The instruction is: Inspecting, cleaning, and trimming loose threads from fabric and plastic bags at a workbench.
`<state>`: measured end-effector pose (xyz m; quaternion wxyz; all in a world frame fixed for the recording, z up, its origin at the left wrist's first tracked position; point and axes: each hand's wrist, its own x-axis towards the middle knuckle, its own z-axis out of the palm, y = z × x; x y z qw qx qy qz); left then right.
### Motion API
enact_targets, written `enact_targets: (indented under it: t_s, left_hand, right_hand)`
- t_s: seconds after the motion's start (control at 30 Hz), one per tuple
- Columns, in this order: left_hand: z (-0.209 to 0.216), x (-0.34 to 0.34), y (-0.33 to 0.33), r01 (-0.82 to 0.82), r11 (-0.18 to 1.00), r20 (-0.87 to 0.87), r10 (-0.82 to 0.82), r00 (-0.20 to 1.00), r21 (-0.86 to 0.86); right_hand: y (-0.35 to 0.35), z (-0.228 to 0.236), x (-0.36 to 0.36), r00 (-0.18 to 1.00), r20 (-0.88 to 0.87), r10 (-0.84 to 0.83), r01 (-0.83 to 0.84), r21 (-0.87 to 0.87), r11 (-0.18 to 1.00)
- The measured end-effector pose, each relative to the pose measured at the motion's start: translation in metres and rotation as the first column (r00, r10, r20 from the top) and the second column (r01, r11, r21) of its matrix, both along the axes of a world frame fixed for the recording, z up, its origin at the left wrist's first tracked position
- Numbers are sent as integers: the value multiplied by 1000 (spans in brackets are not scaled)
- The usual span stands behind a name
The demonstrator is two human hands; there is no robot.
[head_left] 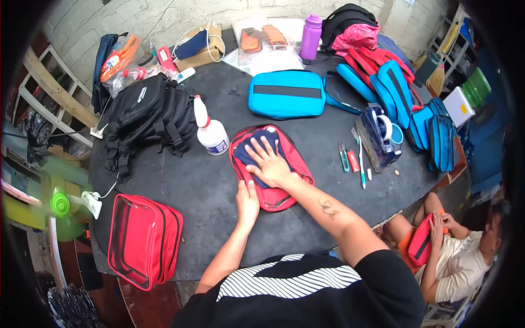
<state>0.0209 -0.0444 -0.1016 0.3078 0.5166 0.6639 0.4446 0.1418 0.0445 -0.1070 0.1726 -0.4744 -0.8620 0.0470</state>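
Bag (pixel 298 167), red with dark piping, lies flat on the dark counter (pixel 322 142), directly under the right hand's fingers. Right hand (pixel 269 167) – fingers spread wide, palm down on a bunched navy cloth (pixel 240 152) within the bag's red border. Left hand (pixel 247 204) at the bag's near left edge, just below the right thumb; fingers extended close together, can't tell if they pinch the edge.

Around the fingers: white spray bottle (pixel 212 136) near, to their left; black backpack (pixel 145 117) farther left. Bright blue bag (pixel 287 104) with a black band, beyond the right fingertips. Off to their right – green snips (pixel 344 158), toothbrush (pixel 361 162), tape dispenser (pixel 377 145). Second red bag (pixel 147 240), clear front, upright, left of the left fingers and closer to the wearer. Well apart to the lower right, a seated person (pixel 462 257) holds a red pouch (pixel 421 240).
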Motion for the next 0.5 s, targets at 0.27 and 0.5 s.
enact_targets:
  t_s: [0.27,0.5]
  left_hand:
    - [3,2,-5,-90,996,70,91,993,-17]
    - [-11,-2,-7,-13,1000,5,13,1000,1]
  right_hand:
    - [-52,41,-19,967,108,-229,253,-477,842]
    - [23,-1,-26,902,-245,-356,328,-150,933]
